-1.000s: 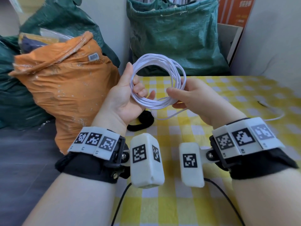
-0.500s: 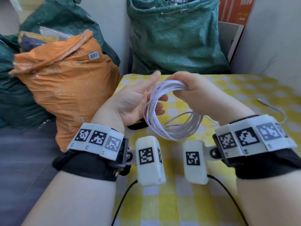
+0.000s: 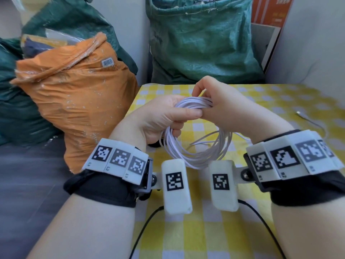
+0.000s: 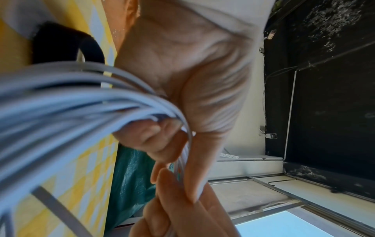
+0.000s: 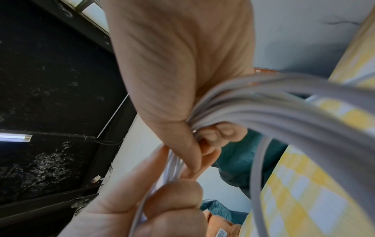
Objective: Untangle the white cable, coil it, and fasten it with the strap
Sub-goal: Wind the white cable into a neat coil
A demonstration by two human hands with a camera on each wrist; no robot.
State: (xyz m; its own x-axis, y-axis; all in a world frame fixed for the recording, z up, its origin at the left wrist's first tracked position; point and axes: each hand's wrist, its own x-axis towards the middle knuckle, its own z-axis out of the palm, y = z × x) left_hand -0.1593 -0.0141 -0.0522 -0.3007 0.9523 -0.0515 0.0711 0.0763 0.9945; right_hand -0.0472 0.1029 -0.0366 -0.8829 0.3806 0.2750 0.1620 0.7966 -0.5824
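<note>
Since the frame half a second earlier my left hand [image 3: 160, 116] had closed: then its fingers were spread beside the coil, now they were curled round the top of the white cable [image 3: 196, 146], thumb lying along the bundle. My right hand [image 3: 222, 103] had stayed at the top of the loops, its fingers curled over the same gathered stretch, just beside the left thumb. Both hands therefore gripped the cable at one point, touching each other.

The coil hung below the two hands, above the yellow-checked counter [image 3: 205, 230], loops roughly round and lying together. One loose strand crossed the inside of the coil, and a tail ran off to the right across the cloth; its end [image 3: 300, 114] lay well apart from the coil.

Wrist views agreed: strands bunched in the crook of each hand, left hand [image 4: 182, 99] and right hand [image 5: 174, 89] both wrapped on the bundle.

Judgement: coiling nearly complete, with the tail not yet wound in. A dark object [image 4: 61, 46] lay on the counter behind my left hand, probably the strap; mostly hidden in the head view. Passing the grip to the left hand would free the right for the tail and the strap. Risk: loops springing apart during the handover
</note>
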